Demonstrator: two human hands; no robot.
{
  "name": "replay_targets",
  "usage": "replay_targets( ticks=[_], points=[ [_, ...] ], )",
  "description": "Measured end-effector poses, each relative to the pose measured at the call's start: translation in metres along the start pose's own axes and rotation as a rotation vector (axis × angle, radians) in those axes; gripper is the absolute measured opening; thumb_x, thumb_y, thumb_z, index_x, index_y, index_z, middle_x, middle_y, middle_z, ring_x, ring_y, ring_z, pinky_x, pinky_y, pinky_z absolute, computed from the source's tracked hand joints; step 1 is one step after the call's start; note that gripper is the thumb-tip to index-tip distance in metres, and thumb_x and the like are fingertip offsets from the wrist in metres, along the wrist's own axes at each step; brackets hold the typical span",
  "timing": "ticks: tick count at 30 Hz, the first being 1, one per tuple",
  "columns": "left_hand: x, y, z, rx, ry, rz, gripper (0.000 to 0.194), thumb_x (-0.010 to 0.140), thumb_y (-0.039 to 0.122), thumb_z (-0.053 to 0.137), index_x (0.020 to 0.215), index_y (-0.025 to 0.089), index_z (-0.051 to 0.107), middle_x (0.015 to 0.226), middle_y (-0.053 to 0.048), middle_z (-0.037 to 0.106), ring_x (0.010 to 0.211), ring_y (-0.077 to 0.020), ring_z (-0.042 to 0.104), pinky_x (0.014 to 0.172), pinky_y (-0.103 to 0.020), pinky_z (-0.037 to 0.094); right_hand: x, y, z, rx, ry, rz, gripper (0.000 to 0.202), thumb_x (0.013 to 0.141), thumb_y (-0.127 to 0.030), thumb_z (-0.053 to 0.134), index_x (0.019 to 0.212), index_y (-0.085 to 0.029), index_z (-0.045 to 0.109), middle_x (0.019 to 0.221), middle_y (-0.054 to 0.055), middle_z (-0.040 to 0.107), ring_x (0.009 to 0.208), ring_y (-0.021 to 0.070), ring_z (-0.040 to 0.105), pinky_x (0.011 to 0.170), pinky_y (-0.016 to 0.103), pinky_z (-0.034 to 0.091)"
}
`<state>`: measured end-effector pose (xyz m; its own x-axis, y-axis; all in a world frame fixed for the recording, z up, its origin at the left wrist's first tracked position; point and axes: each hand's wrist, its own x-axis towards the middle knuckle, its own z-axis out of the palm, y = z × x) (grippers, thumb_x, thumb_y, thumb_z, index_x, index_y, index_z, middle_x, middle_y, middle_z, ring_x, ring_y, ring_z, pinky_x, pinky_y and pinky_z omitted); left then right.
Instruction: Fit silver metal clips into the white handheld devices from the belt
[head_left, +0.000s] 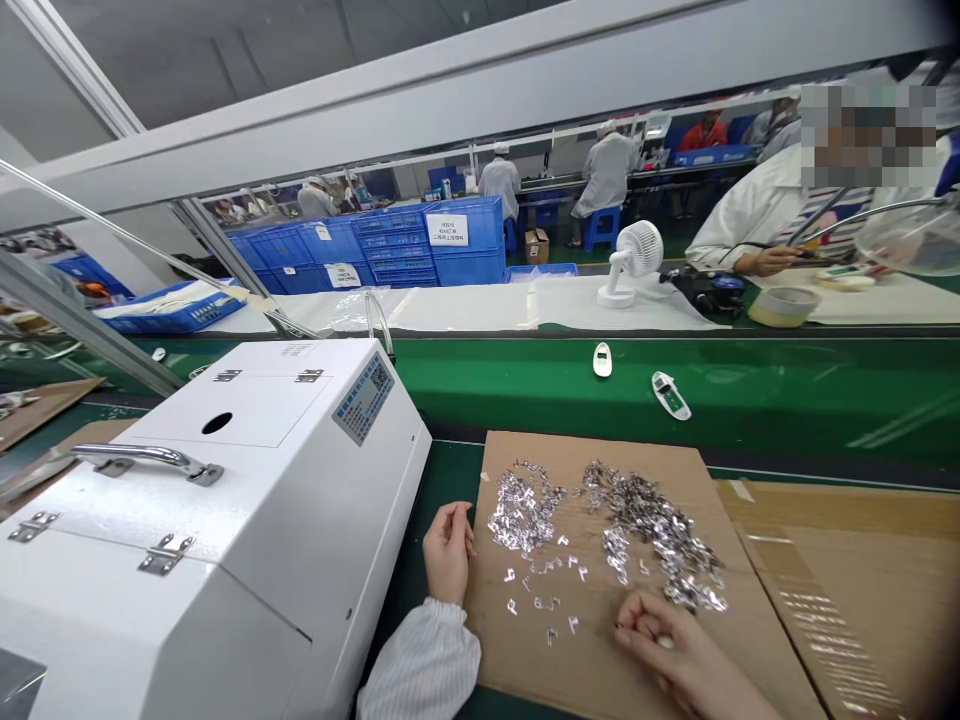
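A cardboard sheet (540, 660) lies in front of me with two piles of small shiny metal pieces, a left pile (521, 510) and a larger right pile (660, 525). Several loose pieces are scattered between and below them. My left hand (448, 552) rests at the sheet's left edge, fingers curled together; whatever they hold, if anything, is hidden. Below the right pile, my right hand (654, 632) is closed over the cardboard, thumb and fingers pinched, and what is between them is too small to name.
A large white machine (300, 520) with a metal handle stands on the left. Beyond the sheet runs a green belt (510, 385) with two white plastic parts (602, 360). A small fan (634, 262), blue crates (465, 240) and a seated person (757, 215) are behind it.
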<state>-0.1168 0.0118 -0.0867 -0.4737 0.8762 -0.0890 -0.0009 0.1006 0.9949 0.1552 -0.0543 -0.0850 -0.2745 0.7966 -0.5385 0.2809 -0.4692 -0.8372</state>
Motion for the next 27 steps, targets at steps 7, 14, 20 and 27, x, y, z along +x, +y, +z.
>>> replay_targets(
  ticks=[7,14,20,27],
  points=[
    [0.0,-0.002,-0.001,-0.016,0.001,-0.001,0.063,0.067,0.073,0.068,0.085,0.012,0.069,0.052,0.004,0.049,0.044,-0.0081,0.043,0.041,-0.021,0.039,-0.002,-0.003,0.0,0.002,0.022,0.009,0.062,0.063,-0.08,0.062,0.078,-0.021,0.049,0.053,-0.011,0.039,0.034,0.0015,0.024,0.034,0.019,0.014],
    [0.002,-0.004,-0.003,-0.035,-0.003,-0.014,0.065,0.064,0.073,0.07,0.086,0.012,0.069,0.053,0.004,0.051,0.044,-0.0078,0.044,0.042,-0.021,0.039,-0.003,-0.009,0.002,0.015,0.026,0.014,0.057,0.066,-0.074,0.063,0.079,-0.021,0.047,0.055,-0.011,0.039,0.035,0.0016,0.026,0.034,0.019,0.016],
    [0.005,-0.005,-0.004,-0.037,-0.006,-0.005,0.065,0.062,0.073,0.072,0.085,0.013,0.069,0.054,0.004,0.052,0.043,-0.0078,0.044,0.042,-0.021,0.039,-0.001,-0.009,0.004,0.029,0.037,0.017,0.053,0.066,-0.069,0.065,0.08,-0.022,0.045,0.057,-0.011,0.04,0.033,0.002,0.029,0.032,0.019,0.016],
    [0.003,-0.003,-0.003,-0.03,-0.015,-0.01,0.064,0.066,0.073,0.07,0.085,0.012,0.069,0.054,0.004,0.051,0.044,-0.0074,0.044,0.043,-0.021,0.039,0.001,-0.007,0.004,0.044,0.043,0.017,0.056,0.063,-0.071,0.066,0.079,-0.021,0.045,0.057,-0.011,0.041,0.033,0.0007,0.028,0.032,0.019,0.016]
  ],
)
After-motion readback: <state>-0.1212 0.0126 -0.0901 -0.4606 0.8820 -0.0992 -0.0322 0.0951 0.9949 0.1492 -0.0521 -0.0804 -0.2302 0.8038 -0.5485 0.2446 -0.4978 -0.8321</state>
